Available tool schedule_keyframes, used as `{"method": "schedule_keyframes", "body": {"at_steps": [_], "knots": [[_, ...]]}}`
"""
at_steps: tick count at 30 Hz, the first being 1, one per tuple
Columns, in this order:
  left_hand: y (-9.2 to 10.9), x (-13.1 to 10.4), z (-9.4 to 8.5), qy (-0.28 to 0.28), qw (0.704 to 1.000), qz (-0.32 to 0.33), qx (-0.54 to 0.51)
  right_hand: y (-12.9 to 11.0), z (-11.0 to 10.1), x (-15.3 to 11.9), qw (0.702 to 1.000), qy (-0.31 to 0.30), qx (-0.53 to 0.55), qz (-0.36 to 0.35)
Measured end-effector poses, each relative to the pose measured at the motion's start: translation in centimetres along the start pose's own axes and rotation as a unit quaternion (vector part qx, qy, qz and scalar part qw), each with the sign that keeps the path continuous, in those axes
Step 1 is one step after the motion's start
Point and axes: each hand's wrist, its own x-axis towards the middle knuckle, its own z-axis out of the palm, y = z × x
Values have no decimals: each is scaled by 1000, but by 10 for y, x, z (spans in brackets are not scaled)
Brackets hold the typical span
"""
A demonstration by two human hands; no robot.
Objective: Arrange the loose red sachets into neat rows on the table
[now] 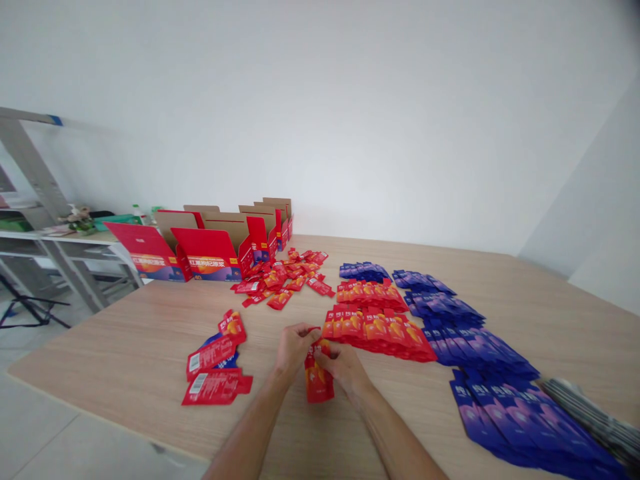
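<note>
Between both hands hangs a red pouch (319, 383) with an orange fruit print, held above the wooden table. My left hand (295, 350) pinches it near its narrow top. Its right side is gripped by the fingers of my right hand (344, 365). Just beyond the right hand lies a row of overlapping red pouches (375, 327), with a second red row (370, 292) behind it. To the left, a few loose red pouches (217, 387) lie with a blue pouch (229, 360) partly under them.
Open red cartons (210, 257) stand at the back left, beside a heap of loose red pouches (280, 275). Rows of blue pouches (520, 413) spread along the right, near a striped bundle (595, 413). The wooden table's (125, 340) left edge drops to the floor.
</note>
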Motion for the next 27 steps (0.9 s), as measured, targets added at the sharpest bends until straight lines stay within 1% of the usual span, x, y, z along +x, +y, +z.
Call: {"method": "schedule_keyframes", "body": {"at_steps": [3, 4, 6, 8, 12, 14, 17, 19, 22, 25, 27], "knots": [[-6, 3, -1, 88, 994, 39, 51, 0, 3, 0, 1000, -2, -23, -11], [-7, 4, -2, 109, 991, 49, 61, 0, 4, -1, 999, -2, -33, -6], [-7, 5, -3, 123, 989, 55, 60, 1, 7, -2, 999, 3, -48, 3], [-5, 6, -5, 104, 993, 42, 34, 1, 7, -2, 999, 15, -49, 2], [-2, 7, -7, 37, 999, -3, -16, 0, 5, -3, 999, 26, -25, 1], [-3, 8, -7, 27, 1000, -9, -13, -2, 4, -4, 999, 23, -25, 4], [-4, 12, -6, 38, 999, -6, 1, -4, 3, -6, 1000, 16, -15, -10], [-2, 14, -3, 41, 999, -6, -2, -6, 1, -7, 999, 39, -13, -6], [5, 16, 1, 37, 999, -16, -11, -11, -4, -9, 995, 93, -36, 6], [12, 11, 6, 31, 997, -65, 0, -15, -16, -9, 990, 126, -53, -18], [14, 5, 11, 17, 995, -96, -3, -19, -25, -8, 981, 171, -78, -35]]}}
